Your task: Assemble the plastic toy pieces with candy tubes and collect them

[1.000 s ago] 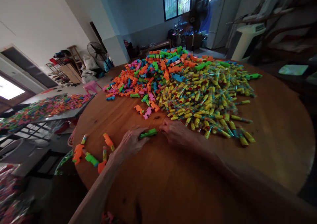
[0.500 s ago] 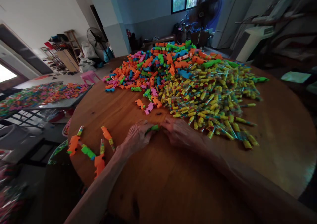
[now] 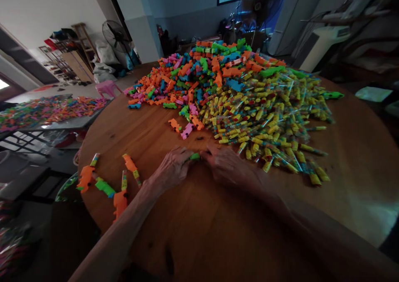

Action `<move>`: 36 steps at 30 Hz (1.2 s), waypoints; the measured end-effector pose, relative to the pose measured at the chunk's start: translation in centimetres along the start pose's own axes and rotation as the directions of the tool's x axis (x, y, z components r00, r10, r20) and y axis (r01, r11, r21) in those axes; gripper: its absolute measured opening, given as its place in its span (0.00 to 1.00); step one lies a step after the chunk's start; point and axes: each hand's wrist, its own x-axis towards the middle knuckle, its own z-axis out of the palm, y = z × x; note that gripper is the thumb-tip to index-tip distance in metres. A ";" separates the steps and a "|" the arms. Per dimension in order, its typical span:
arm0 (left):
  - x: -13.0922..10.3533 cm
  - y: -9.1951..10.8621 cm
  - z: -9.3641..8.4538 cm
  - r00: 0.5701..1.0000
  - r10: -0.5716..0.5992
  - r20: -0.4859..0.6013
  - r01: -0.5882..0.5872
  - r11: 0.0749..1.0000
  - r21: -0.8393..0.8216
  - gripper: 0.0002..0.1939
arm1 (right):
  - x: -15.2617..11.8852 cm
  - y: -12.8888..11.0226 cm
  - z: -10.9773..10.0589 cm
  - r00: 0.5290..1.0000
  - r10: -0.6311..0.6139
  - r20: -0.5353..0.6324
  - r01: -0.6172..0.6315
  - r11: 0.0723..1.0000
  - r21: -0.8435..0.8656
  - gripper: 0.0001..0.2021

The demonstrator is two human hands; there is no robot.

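My left hand [image 3: 174,165] is closed around a small green toy car [image 3: 195,156], whose right end shows past my fingers. Right beside that end, my right hand [image 3: 226,165] has its fingers pinched together; what they hold, if anything, is hidden. Both hands are low over the round wooden table [image 3: 199,228]. Beyond them lies a heap of orange, green, pink and blue toy cars [image 3: 183,74]. A pile of clear tubes with yellow wrappers [image 3: 264,116] spreads out to its right. Left of my left forearm are several toy cars joined to tubes, including an orange car [image 3: 120,203].
A lower table [image 3: 62,122] at the left carries more coloured toy pieces, with a pink stool [image 3: 108,88] behind it. Standing fans, one by the pillar [image 3: 115,35], are at the back. A pale upright appliance [image 3: 327,47] stands at the right.
The view has shifted slightly, so the table's contents appear a little displaced. My hands stay together at the green toy car, and my right fingers sit closer to its end.
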 end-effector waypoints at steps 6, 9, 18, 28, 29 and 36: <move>-0.3 -0.4 0.6 0.999 0.052 -0.014 -0.050 0.996 0.080 0.10 | 0.2 0.0 0.2 0.999 -0.030 0.020 0.032 0.995 -0.089 0.17; -0.4 -0.5 0.7 0.997 0.070 -0.016 -0.067 0.990 0.127 0.11 | 0.4 0.1 0.3 0.998 -0.049 0.036 0.053 0.993 -0.109 0.15; -0.9 -0.7 0.9 1.000 -0.003 -0.011 0.004 0.987 0.161 0.10 | 0.6 0.5 1.0 0.990 -0.135 0.041 0.139 0.983 -0.118 0.13; -1.5 -1.0 0.9 0.995 -0.087 0.046 0.068 0.946 0.317 0.10 | 1.0 0.4 0.4 0.969 -0.223 0.110 0.234 0.967 -0.104 0.06; -1.6 -1.1 0.9 0.995 -0.084 0.045 0.066 0.947 0.313 0.10 | 1.0 0.3 0.4 0.968 -0.222 0.120 0.235 0.966 -0.112 0.06; -0.8 -1.0 0.5 0.997 -0.060 0.053 0.036 0.928 0.370 0.11 | 1.8 -0.4 0.2 0.979 -0.169 0.111 0.182 0.975 -0.126 0.10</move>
